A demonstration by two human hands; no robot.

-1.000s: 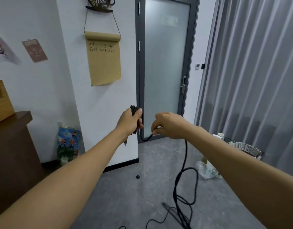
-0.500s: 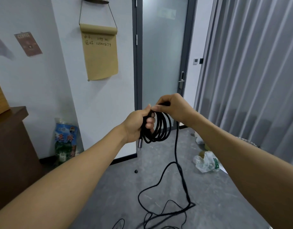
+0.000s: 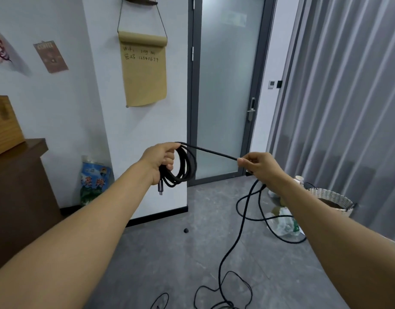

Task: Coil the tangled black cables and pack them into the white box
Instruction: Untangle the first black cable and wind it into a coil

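Left hand (image 3: 161, 159) grips the coil (image 3: 183, 166) with fingers curled round the loops, acting as the fixed former; plug (image 3: 160, 190) dangles just below it. Right hand (image 3: 260, 164) pinches the cable (image 3: 211, 152) between thumb and fingers, pulled out to the side so the run between the hands is taut and straight, probably to strip twist and size the next loop. The rest of the cable drops below the right hand to the floor (image 3: 165, 253) in loose loops, so most of the length looks uncoiled. White box: not in view. Around: curtain (image 3: 348, 108) beyond the right hand, door (image 3: 223, 90) behind both hands, cabinet (image 3: 18, 197) far left of the left hand, basket (image 3: 330, 198) and plastic bag (image 3: 283, 224) under the right forearm. The slack loops lie around the bag, a likely snag on the next pull.
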